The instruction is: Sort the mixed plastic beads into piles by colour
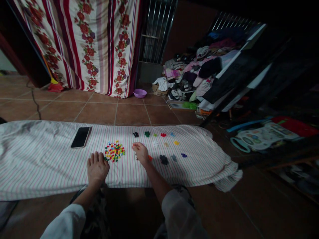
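Observation:
On the striped cloth [62, 166] lies a round spread of small red, yellow, green and white pieces [115, 151]. My left hand [97, 167] rests flat at the left edge of that spread, its fingers stretched out. To the right, my right hand [140, 152] has its fingertips pinched together; whatever is between them is too small to name. Small single-colour piles sit beyond it, among them a dark green pile [147, 134], a red pile [163, 135], a yellow pile [176, 143], a black pile [163, 159] and a blue pile [183, 155]. An orange pile [150, 158] is beside my right wrist.
A phone [81, 137] lies on the cloth at the left. Past the far edge are a tiled floor [97, 111], a purple basin [140, 93], a flowered curtain [87, 46] and a heap of clothes [194, 73]. A patterned item [266, 134] stands at the right.

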Tool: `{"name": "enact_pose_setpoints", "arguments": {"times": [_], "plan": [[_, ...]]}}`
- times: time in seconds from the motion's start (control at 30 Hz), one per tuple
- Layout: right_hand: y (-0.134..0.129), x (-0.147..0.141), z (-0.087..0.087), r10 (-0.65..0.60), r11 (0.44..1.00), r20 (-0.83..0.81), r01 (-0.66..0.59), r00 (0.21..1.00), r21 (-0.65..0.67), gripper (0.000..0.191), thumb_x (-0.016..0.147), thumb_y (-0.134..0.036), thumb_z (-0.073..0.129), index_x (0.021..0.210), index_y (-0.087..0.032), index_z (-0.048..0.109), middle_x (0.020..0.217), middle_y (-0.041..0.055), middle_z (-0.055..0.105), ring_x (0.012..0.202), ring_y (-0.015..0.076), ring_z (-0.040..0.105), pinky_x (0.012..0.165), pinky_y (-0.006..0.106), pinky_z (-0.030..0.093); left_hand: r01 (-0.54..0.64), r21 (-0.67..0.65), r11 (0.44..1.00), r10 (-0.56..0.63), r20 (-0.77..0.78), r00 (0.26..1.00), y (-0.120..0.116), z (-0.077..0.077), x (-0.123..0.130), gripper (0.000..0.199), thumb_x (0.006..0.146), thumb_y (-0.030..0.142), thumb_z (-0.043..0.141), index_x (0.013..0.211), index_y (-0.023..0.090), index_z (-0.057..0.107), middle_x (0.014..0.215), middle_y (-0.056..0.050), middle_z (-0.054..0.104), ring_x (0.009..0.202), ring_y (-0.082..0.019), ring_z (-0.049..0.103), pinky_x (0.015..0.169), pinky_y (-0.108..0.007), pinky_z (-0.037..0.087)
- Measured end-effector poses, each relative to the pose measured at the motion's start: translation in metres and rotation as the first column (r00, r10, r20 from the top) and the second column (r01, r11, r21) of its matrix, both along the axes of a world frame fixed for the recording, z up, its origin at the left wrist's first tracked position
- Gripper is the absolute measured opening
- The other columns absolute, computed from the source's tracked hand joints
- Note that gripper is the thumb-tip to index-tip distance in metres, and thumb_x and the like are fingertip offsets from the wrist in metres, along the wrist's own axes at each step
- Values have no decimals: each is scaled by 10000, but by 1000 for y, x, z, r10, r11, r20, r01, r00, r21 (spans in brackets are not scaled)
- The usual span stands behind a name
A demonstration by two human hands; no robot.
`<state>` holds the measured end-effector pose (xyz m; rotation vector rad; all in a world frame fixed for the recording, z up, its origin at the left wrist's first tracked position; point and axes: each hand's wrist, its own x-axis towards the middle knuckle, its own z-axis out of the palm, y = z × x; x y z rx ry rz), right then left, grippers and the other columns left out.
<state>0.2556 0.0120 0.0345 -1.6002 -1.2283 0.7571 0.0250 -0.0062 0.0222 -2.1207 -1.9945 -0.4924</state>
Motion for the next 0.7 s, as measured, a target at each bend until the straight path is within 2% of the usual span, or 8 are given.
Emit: {"name": "enact_pose_setpoints", "arguments": {"times": [0.1,0.17,0.37,0.57,0.7], "plan": [[-1,6,1,-76,993,-176,59,981,-100,208,791,-309,560,960,-220,642,844,19,726,506,119,608,375,196,449,-6,-2,1000,6,0,1000,0,0,0,460,857,242,365,1233,57,556,1343,-218,535,1302,-363,442,1077,-496,337],[-2,8,1,-108,989,-235,81,966,-121,222,785,-324,558,965,-221,638,877,25,729,477,115,594,341,196,426,-7,-8,1000,7,5,1000,0,-1,0,466,856,244,368,1243,59,552,1350,-217,532,1310,-361,436,1081,-497,332],[1,11,-8,-132,991,-262,128,956,-33,174,798,-312,545,915,-217,632,821,33,719,728,167,696,510,230,544,-4,-15,1000,4,37,999,1,-1,0,474,848,253,375,1243,66,557,1354,-216,530,1316,-356,430,1081,-504,329],[1,24,-9,-128,988,-278,147,952,49,186,811,-335,513,916,-217,610,831,29,707,761,160,695,692,293,581,0,-14,1000,0,58,998,0,1,0,467,845,251,376,1238,71,552,1351,-217,529,1320,-355,421,1085,-504,321],[-13,52,-3,-166,981,-228,184,960,61,238,798,-380,521,929,-207,618,821,39,707,754,172,682,700,305,569,11,-11,1000,-10,70,998,0,0,-1,467,841,255,379,1235,70,546,1355,-226,519,1330,-355,406,1085,-512,315]]}}
